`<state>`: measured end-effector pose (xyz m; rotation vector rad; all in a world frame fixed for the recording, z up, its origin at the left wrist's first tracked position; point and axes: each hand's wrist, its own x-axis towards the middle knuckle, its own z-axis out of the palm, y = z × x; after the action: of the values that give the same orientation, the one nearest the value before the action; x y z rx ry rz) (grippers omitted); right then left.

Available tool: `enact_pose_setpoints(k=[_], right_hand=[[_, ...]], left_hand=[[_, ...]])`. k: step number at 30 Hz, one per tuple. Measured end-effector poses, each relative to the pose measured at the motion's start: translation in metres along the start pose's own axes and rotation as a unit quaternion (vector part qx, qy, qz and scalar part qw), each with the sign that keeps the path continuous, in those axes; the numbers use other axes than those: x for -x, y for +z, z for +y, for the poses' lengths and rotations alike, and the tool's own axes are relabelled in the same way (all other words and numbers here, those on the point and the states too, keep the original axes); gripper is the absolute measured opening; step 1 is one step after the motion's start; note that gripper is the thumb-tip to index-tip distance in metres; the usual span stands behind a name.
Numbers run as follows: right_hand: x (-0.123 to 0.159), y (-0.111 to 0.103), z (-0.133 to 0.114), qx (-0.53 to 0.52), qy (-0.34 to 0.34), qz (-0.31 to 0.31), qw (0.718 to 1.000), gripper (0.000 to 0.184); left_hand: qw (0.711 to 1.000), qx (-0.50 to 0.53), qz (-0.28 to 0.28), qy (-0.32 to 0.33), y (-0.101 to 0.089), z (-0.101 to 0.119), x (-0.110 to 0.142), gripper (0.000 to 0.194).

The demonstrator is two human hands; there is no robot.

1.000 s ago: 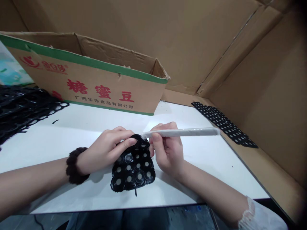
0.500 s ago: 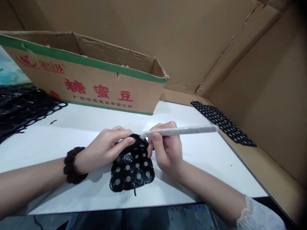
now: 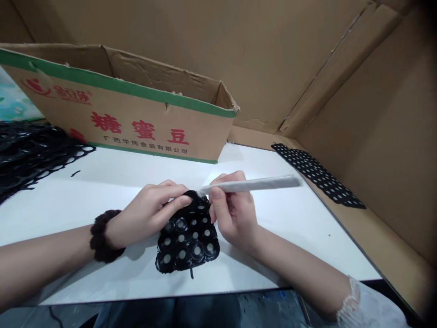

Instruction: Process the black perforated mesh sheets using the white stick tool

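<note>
A black moulded sheet (image 3: pixel 187 243) with rows of pale round spots lies on the white table in front of me, its far end bent up. My left hand (image 3: pixel 155 207) pinches that raised end between thumb and fingers. In my right hand (image 3: pixel 234 207) is a slim, whitish stick-like tool (image 3: pixel 254 183), held like a pen and nearly level. Its tip meets the sheet's far edge, close to my left fingertips. What kind of tip it has is too small to make out.
Behind my hands stands an open cardboard box (image 3: pixel 143 123). Black ring-patterned sheets (image 3: pixel 30 155) are piled at the left. Another spotted black sheet (image 3: pixel 321 175) rests along the right edge of the white table (image 3: pixel 273 259). Cardboard walls (image 3: pixel 290 54) enclose the back and right.
My right hand and the stick-like tool have shifted slightly left along the sheet's far edge. My left hand keeps its hold, and the sheet has hardly moved.
</note>
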<state>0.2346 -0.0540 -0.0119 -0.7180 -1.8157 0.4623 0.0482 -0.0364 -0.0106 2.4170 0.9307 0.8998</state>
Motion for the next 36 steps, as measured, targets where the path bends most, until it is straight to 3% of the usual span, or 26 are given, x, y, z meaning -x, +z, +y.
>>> enact_pose_setpoints(k=[12, 16, 21, 36], right_hand=[[-0.006, -0.004, -0.001, -0.021, 0.052, -0.051, 0.997, 0.010], [-0.003, -0.002, 0.000, -0.071, 0.097, -0.033, 0.992, 0.010], [0.003, 0.000, 0.000, -0.181, 0.135, 0.037, 0.974, 0.011], [0.007, 0.001, 0.001, -0.157, 0.103, 0.043, 0.981, 0.008]], left_hand=[[1.000, 0.000, -0.007, -0.026, 0.004, -0.002, 0.001, 0.031], [0.999, 0.011, -0.017, -0.030, 0.003, -0.003, 0.000, 0.032], [0.999, 0.036, -0.028, -0.028, -0.002, -0.004, -0.002, 0.027], [0.999, 0.029, -0.019, -0.021, -0.001, -0.004, -0.001, 0.024]])
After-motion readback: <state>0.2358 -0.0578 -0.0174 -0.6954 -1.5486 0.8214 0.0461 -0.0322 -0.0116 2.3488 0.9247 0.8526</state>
